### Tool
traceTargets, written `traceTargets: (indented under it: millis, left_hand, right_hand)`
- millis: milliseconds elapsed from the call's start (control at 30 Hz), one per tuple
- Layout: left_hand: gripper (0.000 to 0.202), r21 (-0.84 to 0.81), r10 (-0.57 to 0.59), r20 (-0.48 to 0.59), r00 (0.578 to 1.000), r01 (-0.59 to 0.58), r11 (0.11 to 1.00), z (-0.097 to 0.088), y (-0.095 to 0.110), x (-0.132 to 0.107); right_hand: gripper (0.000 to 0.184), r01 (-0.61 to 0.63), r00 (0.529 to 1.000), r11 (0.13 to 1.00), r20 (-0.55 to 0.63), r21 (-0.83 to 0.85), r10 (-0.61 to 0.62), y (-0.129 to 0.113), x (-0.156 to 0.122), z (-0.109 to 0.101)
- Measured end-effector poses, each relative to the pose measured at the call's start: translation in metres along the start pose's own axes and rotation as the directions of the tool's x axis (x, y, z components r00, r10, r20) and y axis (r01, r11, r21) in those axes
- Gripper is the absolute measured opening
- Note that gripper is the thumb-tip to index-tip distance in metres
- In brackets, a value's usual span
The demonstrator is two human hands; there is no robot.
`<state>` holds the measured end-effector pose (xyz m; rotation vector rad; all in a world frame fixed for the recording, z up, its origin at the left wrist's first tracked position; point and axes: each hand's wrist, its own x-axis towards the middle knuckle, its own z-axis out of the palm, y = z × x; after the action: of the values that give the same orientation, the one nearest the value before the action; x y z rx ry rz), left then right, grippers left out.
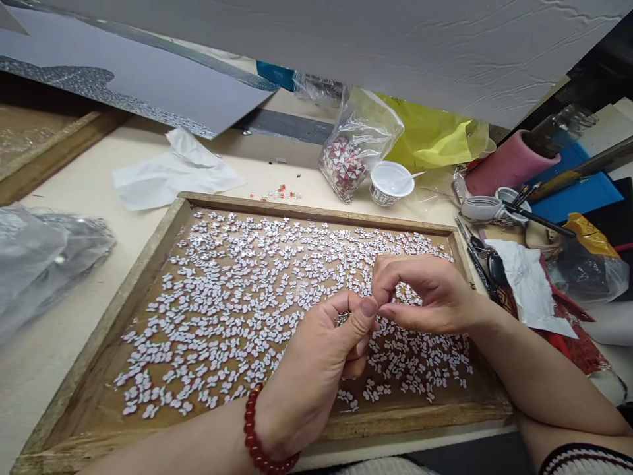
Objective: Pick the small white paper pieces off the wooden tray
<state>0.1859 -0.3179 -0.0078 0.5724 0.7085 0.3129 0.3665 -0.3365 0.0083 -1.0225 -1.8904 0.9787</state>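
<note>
A few small, shiny metallic pieces (343, 319) sit in the curl of the left hand (321, 353), above the right-hand half of the tray; we see only a sliver of them, so we cannot tell their exact form or number. We judge them light and hard, probably slick enough to slide against one another, and easier to drop than to break. We would take one at its edge between thumb and fingertip, while the curled fingers cradle the rest.

The left hand is closed around them, its thumb pressed towards the index finger. The right hand (420, 293) meets that thumb with its own thumb and index finger drawn together; we cannot tell whether anything is pinched there.

Beneath both hands, we see many white lobed pieces (212, 290) spread across the wooden-framed tray (316, 212). They look thin, flat and light, so we would expect an edge to be the best hold. Beyond the far rim stand a clear plastic bag (342, 165) of red-and-white pieces and a white cup (390, 189), with a crumpled tissue (168, 175) off to the left.
</note>
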Motion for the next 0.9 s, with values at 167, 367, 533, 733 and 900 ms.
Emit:
traceTargets:
  millis: [167, 367, 533, 733, 900]
  left_hand:
    - [0.033, -0.088, -0.028, 0.034, 0.999, 0.031, 0.996, 0.001, 0.001, -0.004]
    - [0.015, -0.054, -0.037, 0.113, 0.993, 0.043, 0.998, 0.005, 0.001, -0.006]
    - [0.028, -0.054, -0.071, 0.147, 0.987, 0.079, 0.995, 0.005, 0.001, -0.005]
    - [0.032, -0.038, -0.056, 0.155, 0.986, 0.063, 0.997, 0.002, 0.001, -0.005]
    - [0.025, -0.038, -0.058, 0.171, 0.983, 0.065, 0.997, 0.003, 0.003, -0.006]
  right_hand:
    - [0.003, -0.179, 0.934, 0.953, -0.346, -0.244, 0.087, 0.014, -0.001, -0.012]
    - [0.007, -0.324, 0.924, 0.651, -0.377, -0.686, 0.062, 0.054, 0.002, -0.026]
    - [0.009, -0.296, 0.951, 0.524, -0.296, -0.799, 0.085, 0.064, 0.003, -0.026]
    - [0.008, -0.285, 0.957, 0.528, -0.271, -0.8, 0.106, 0.065, 0.002, -0.026]
    - [0.009, -0.292, 0.956, 0.528, -0.264, -0.797, 0.131, 0.064, 0.001, -0.025]
